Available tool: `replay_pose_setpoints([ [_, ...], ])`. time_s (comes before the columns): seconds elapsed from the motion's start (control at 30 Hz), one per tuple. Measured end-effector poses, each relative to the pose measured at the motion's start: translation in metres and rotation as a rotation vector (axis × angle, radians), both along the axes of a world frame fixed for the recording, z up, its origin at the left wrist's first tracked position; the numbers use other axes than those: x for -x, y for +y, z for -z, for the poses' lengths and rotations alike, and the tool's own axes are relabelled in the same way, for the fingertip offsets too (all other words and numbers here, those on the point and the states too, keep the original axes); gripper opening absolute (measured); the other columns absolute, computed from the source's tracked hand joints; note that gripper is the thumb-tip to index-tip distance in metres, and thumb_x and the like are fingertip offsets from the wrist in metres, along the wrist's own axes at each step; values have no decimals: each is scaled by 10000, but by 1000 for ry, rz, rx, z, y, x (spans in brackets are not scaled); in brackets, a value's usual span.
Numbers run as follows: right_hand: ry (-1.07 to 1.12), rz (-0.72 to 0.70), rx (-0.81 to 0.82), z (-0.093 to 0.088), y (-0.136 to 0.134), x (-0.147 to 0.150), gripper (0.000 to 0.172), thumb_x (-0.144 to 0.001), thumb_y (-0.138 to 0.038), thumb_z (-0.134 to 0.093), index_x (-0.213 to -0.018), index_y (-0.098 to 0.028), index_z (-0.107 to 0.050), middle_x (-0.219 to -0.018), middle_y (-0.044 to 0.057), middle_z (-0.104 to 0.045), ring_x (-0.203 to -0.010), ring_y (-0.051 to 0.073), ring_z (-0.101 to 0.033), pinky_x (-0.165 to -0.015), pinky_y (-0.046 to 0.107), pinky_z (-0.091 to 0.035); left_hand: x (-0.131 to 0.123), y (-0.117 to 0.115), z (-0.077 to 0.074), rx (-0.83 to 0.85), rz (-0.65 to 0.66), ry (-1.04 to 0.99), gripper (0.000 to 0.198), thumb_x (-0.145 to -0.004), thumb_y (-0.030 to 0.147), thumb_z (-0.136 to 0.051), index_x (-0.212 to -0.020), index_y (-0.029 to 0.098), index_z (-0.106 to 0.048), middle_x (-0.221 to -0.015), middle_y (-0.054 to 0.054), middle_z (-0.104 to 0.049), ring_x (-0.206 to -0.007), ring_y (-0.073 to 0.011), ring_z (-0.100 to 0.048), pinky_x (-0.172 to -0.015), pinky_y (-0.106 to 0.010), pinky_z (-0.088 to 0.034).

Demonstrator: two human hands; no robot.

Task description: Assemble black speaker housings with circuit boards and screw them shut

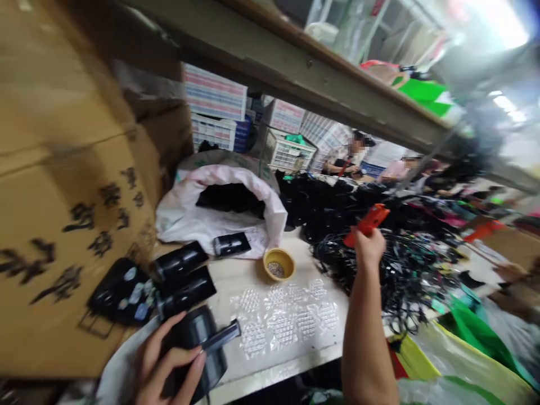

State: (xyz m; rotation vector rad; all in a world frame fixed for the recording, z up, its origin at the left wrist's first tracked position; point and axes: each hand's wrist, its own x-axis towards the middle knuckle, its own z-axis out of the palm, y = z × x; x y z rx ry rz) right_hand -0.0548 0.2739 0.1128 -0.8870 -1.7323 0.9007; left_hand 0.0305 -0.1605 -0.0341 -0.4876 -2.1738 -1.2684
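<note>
**Both hands occupied at a crowded bench**

A small yellow bowl (279, 264) stood on the pale table (240, 278), holding a shallow heap of tiny greyish bits, too small to identify. Behind it on the left, a white sack (189, 222) sagged open, with black parts inside. White crates (291, 152) were stacked at the far side.

The orange tool (368, 223) was held over a tangle of black cables (400, 270) on the right. Its long axis slanted from near-left up to far-right; which end was the tip could not be told. The black housing (198, 337) sat at the near-left edge, with a glossy bar across it that ran near-left to far-right.

The right hand (369, 247) was raised on an upright forearm, its fingers closed around the orange tool. The left hand (162, 365) lay low, curled around the black housing, with the thumb pressed on top.
</note>
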Motion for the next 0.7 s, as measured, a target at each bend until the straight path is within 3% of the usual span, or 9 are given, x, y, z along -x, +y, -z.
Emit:
replay_pose_setpoints([
  [0.1,117,-50,23,17,-36,-21,430,-535,-384,-799,-835,-182,-566,-748,-2,-571,-696,184,-546,-772,385,-476,-7,1,-4,53,20,-40,88,-889,168,-587,-877,254,-598,-1366,-32,-476,-1230,-211,-497,-1031,-361,-391],
  [0.17,271,-267,186,26,-74,-38,556,-509,-368,-849,-951,-196,-558,-790,-15,-594,-668,159,-575,-700,341,-502,-10,1,-6,61,3,-76,104,-901,158,-563,-922,255,-595,-1374,-39,-457,-1269,-215,-466,-1061,-374,-376],
  [0.3,322,-827,557,29,-171,-65,409,-643,-274,-786,-982,-180,-578,-662,-17,-595,-573,155,-595,-523,274,-487,-15,2,-9,49,10,-123,170,-911,131,-535,-994,266,-598,-1382,-40,-433,-1299,-220,-435,-1097,-406,-373],
  [0.43,491,-1045,683,21,-252,-77,255,-747,-191,-706,-937,-195,-536,-546,-77,-497,-419,77,-451,-425,210,-408,-18,4,-7,1,41,-190,157,-920,121,-522,-967,255,-589,-1412,-38,-395,-1333,-214,-395,-1128,-419,-340],
  [0.53,548,-1192,702,18,-285,-78,163,-820,-188,-643,-895,-215,-501,-494,-102,-441,-375,60,-387,-405,196,-393,-18,4,-4,-28,51,-219,142,-918,127,-538,-973,250,-585,-1422,-45,-382,-1349,-218,-373,-1142,-437,-324],
  [0.7,529,-1278,719,22,-298,-75,150,-838,-168,-608,-900,-223,-483,-502,-99,-459,-385,69,-408,-410,197,-400,-17,5,-3,-64,66,-229,136,-910,143,-568,-983,255,-589,-1422,-38,-370,-1352,-217,-366,-1145,-426,-326],
])
